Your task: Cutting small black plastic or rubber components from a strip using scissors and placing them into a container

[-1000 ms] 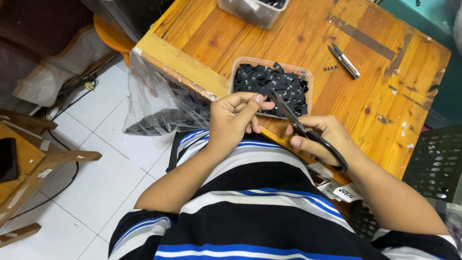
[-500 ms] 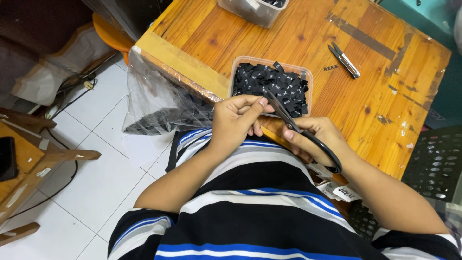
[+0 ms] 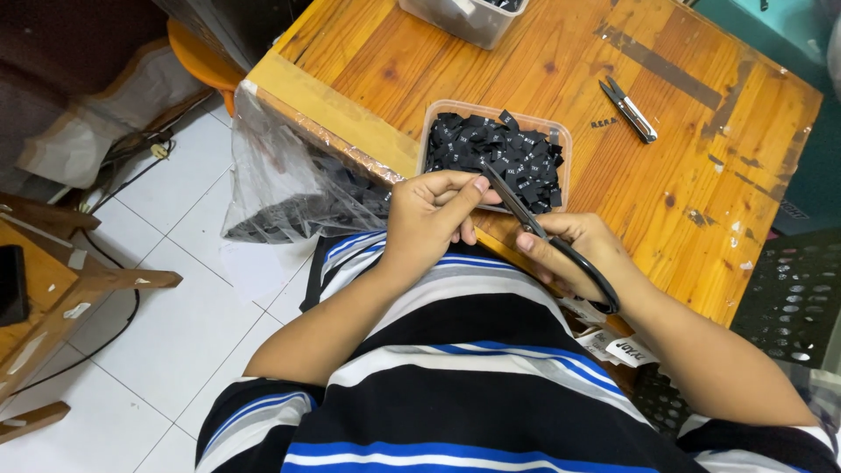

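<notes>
Head view, looking straight down over a striped shirt (image 3: 473, 385) in black, white and blue.

Left hand (image 3: 429, 215) curled, fingertips pressed together just at the scissor blades; something small probably pinched there, too tiny to tell. Thumb and forefinger extended toward the blade tips.

Right hand (image 3: 578, 254) closed around the black handles of scissors (image 3: 547, 241), fingers through the loop, blades pointing up-left toward the left hand's fingertips. Blades look near closed or only slightly apart; hard to tell.

Both hands held over the near edge of the wooden table (image 3: 561, 79), just in front of a clear plastic tray (image 3: 434, 118) filled with small black fabric labels (image 3: 495, 153). Tray right behind the hands, close to the table edge.

Small thread snips (image 3: 628, 109) lying flat on the table, well apart from the hands, beyond the tray to the right. Second clear container (image 3: 460, 17) at the far edge, cut off by the frame.

Clear plastic bag (image 3: 280, 188) hanging off the table's left edge, dark pieces inside. White tiled floor (image 3: 175, 298) below. Wooden furniture piece (image 3: 53, 298) at far left. Loose white tags (image 3: 626, 348) near the right forearm, under the table edge.
</notes>
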